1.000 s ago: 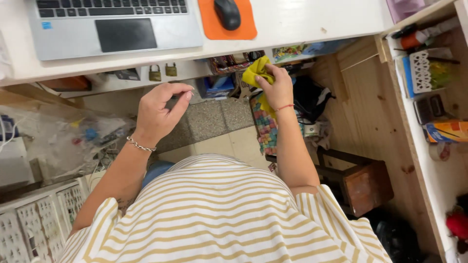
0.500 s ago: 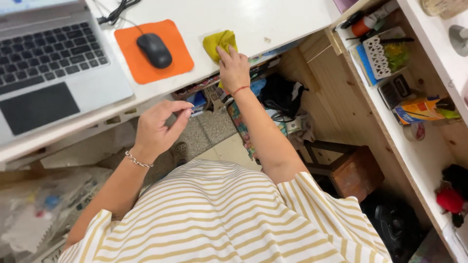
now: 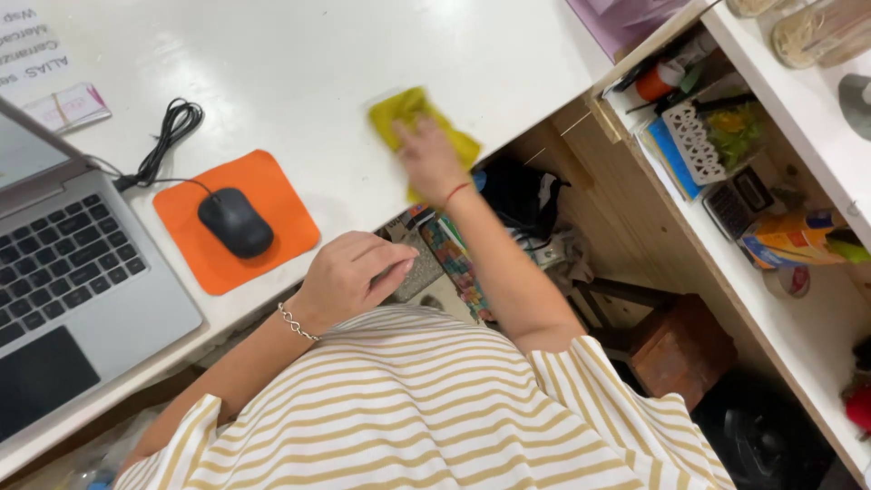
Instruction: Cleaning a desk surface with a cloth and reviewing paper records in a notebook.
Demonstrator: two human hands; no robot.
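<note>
My right hand (image 3: pixel 426 156) presses flat on a yellow cloth (image 3: pixel 408 113) that lies on the white desk (image 3: pixel 299 73) near its front edge; the hand is blurred. My left hand (image 3: pixel 349 277) hovers loosely curled at the desk's front edge, close to my striped shirt, with nothing visible in it. A silver bracelet circles the left wrist and a red thread the right wrist.
A black mouse (image 3: pixel 235 221) sits on an orange pad (image 3: pixel 209 254), its coiled cable (image 3: pixel 168 132) behind it. A silver laptop (image 3: pixel 63 290) is at the left. Shelves (image 3: pixel 753 181) with bottles and boxes stand at the right, a wooden box (image 3: pixel 676 349) on the floor below.
My right hand carried the yellow cloth up from under the desk onto the desktop and further across it. My left hand stayed near the desk's edge while the view shifted.
</note>
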